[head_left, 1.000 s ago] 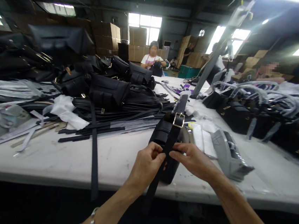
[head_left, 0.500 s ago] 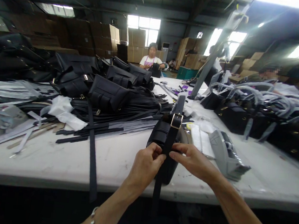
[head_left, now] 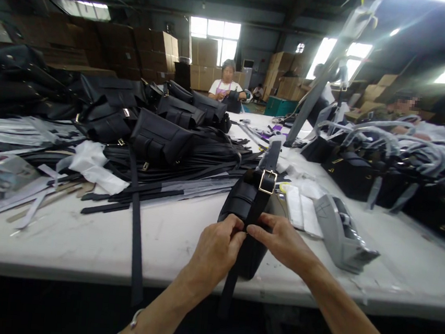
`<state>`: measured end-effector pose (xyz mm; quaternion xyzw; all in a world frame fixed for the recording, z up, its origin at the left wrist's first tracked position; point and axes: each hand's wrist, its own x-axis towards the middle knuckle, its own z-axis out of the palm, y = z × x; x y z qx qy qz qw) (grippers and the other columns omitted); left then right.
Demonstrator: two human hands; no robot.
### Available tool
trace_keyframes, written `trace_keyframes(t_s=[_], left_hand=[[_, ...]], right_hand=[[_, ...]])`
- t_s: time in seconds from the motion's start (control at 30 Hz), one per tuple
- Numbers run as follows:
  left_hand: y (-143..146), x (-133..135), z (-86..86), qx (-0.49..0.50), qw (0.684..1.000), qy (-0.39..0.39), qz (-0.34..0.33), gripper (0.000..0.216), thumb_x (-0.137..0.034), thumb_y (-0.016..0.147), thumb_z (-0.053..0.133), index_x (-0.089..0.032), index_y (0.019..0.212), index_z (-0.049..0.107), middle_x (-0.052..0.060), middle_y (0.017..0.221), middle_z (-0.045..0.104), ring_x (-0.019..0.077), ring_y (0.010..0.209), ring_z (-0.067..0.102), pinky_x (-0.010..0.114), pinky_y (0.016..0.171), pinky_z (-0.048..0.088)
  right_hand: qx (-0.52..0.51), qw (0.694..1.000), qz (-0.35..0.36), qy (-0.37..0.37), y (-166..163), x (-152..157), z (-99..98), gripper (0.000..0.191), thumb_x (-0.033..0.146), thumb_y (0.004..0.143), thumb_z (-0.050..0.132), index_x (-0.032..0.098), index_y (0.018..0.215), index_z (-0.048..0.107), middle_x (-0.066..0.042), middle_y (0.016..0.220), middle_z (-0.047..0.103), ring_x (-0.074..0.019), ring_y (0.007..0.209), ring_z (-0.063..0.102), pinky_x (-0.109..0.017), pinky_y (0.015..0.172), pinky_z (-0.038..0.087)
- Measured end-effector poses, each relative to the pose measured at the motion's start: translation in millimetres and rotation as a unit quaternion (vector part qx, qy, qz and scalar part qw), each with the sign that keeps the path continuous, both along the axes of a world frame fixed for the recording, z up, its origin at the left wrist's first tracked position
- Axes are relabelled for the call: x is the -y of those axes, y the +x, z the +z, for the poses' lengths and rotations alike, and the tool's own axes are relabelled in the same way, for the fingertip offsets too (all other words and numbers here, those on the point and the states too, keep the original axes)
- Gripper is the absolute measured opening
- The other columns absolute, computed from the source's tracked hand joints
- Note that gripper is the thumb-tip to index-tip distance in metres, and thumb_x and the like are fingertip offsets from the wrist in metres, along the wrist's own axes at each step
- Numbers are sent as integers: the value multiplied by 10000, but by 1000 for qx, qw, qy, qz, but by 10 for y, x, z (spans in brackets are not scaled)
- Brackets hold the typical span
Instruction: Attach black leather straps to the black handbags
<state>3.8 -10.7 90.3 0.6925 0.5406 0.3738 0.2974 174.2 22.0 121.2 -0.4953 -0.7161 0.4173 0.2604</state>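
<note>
A black bag (head_left: pixel 239 196) stands on the white table in front of me, with a black strap (head_left: pixel 258 204) running along it through a gold buckle (head_left: pixel 268 182). Below the buckle, my left hand (head_left: pixel 217 242) pinches the strap between thumb and fingers. From the other side my right hand (head_left: pixel 284 241) closes on the same stretch of strap, its thumb meeting the left fingertips. The strap's loose end (head_left: pixel 229 288) hangs down over the table's front edge. Part of the bag is hidden behind my hands.
Black bags (head_left: pixel 162 137) are heaped over a bundle of black straps (head_left: pixel 207 160) at left. A grey tape dispenser (head_left: pixel 342 236) stands at right, with wrapped-handle bags (head_left: pixel 358 172) beyond. One strap (head_left: pixel 136 248) hangs over the front edge. A person (head_left: pixel 227 86) works across the table.
My right hand has moved slightly left and down, its thumb now meeting the left fingertips at the strap. The buckle and upper strap have shifted a little right, the hanging end slightly left.
</note>
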Motion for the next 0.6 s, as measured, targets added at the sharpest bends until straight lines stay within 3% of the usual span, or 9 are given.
trace_keyframes(t_s=[0.23,0.4,0.6], left_hand=[[71,-10,-7,-31,999,10,15,185,-140,875,473,-225,1039,475,10,798,664,198,731,654,277,664,427],[99,-83,-34,-18,1000,2,23,217,-120,865,475,-227,1051,444,7,795,661,203,739,664,281,670,439],[61,-124,-35,-38,999,-3,15,352,-112,866,494,-226,1188,409,-1,811,666,203,753,666,287,688,461]], right_hand=[[-2,1000,-3,8,1,-25,-57,265,363,856,548,154,921,698,-52,908,737,-272,889,668,-331,745,498],[21,997,-48,62,-29,-43,-147,267,371,871,518,164,881,685,-54,893,722,-263,876,659,-339,758,479],[11,998,-27,59,30,15,-171,226,299,819,584,183,986,683,-30,938,734,-236,886,667,-316,782,489]])
